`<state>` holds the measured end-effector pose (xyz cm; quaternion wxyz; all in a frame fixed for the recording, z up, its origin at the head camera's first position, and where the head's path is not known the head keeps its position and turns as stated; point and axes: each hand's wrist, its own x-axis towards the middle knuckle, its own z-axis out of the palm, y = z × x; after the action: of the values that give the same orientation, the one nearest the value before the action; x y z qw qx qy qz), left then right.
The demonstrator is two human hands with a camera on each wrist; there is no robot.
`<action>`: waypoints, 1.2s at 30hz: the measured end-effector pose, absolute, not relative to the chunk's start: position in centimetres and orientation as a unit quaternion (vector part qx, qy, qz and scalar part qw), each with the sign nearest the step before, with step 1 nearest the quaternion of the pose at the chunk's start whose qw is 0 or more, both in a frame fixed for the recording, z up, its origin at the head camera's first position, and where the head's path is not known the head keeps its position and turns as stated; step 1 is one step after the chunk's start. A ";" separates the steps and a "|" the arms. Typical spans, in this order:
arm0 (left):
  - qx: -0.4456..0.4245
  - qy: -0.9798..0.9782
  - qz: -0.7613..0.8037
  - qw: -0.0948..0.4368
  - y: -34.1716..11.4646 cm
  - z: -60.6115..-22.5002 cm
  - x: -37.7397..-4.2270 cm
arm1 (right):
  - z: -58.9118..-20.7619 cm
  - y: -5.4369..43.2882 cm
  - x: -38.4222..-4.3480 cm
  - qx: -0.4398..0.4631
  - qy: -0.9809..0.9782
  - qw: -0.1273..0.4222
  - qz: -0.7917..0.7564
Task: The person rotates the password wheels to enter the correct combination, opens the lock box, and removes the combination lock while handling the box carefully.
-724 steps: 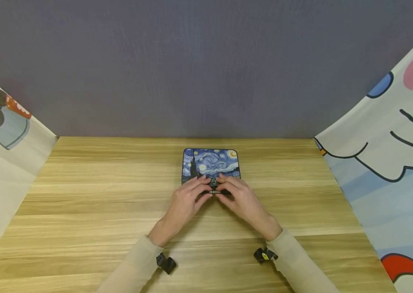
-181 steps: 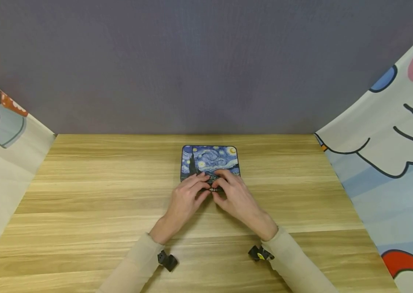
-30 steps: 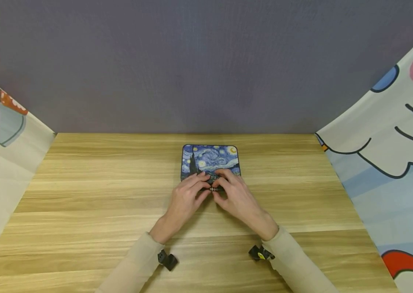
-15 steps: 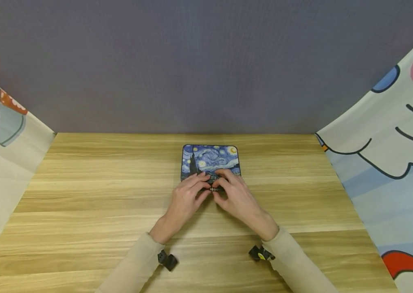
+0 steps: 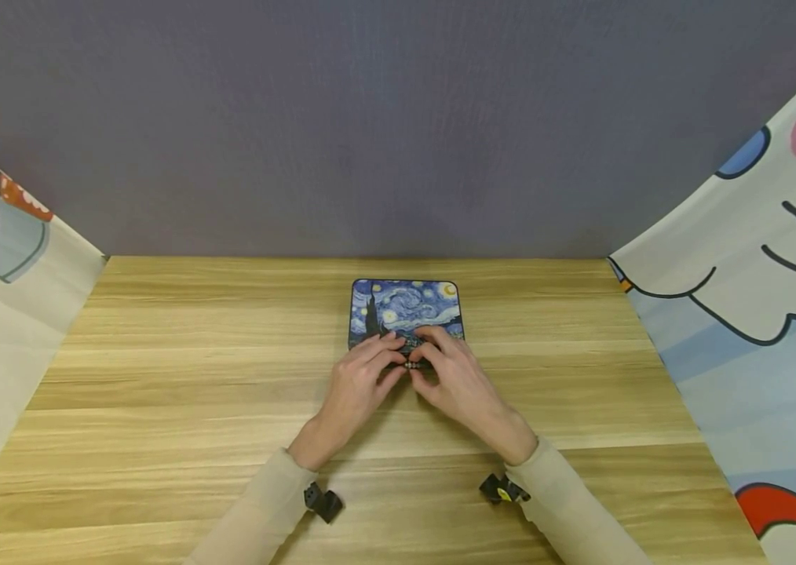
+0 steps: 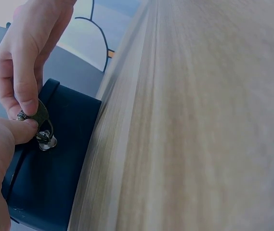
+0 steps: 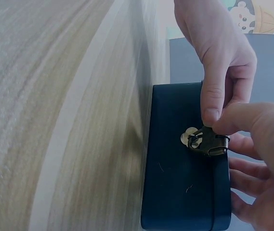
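Observation:
A tin box point(image 5: 405, 306) with a starry night painting on its lid sits closed on the table; its dark front wall shows in both wrist views. A bronze-coloured padlock point(image 7: 215, 143) with small dial wheels point(image 5: 411, 364) hangs by its shackle from a flower-shaped metal catch point(image 7: 189, 136) on that wall. My left hand point(image 5: 356, 384) pinches the padlock from the left between thumb and fingers. From the other side my right hand point(image 5: 458, 384) pinches it too, its thumb near the left thumb. The numbers on the wheels are too small to read.
The wood-grain table point(image 5: 193, 377) stretches around the box. Behind it rises a grey wall point(image 5: 370, 133), with cartoon-printed curtains point(image 5: 779, 282) at both sides. Small black cameras point(image 5: 323, 504) are worn at the sleeves.
Since the oldest frame, my right hand has shifted slightly left, its index finger more bent at the padlock. Over the last second, hands and box look unchanged.

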<state>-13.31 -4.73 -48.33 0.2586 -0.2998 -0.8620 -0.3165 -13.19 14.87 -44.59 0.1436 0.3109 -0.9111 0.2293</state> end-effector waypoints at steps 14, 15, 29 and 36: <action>-0.300 -0.861 -0.315 0.262 -4.8 -48.4 -13.3 | -44.6 14.9 -13.2 0.318 -0.909 0.148 0.225; -0.300 -0.861 -0.315 0.263 -4.7 -48.4 -13.3 | -44.6 14.9 -13.2 0.318 -0.909 0.148 0.225; -0.300 -0.860 -0.314 0.267 -4.7 -48.4 -13.3 | -44.5 14.8 -13.2 0.314 -0.911 0.146 0.224; -0.300 -0.859 -0.317 0.269 -4.7 -48.4 -13.4 | -44.6 14.8 -13.2 0.312 -0.911 0.146 0.227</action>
<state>-13.35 -4.65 -48.39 0.2686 -0.3001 -0.8588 -0.3167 -13.21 14.81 -44.60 0.1461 0.3121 -0.9110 0.2266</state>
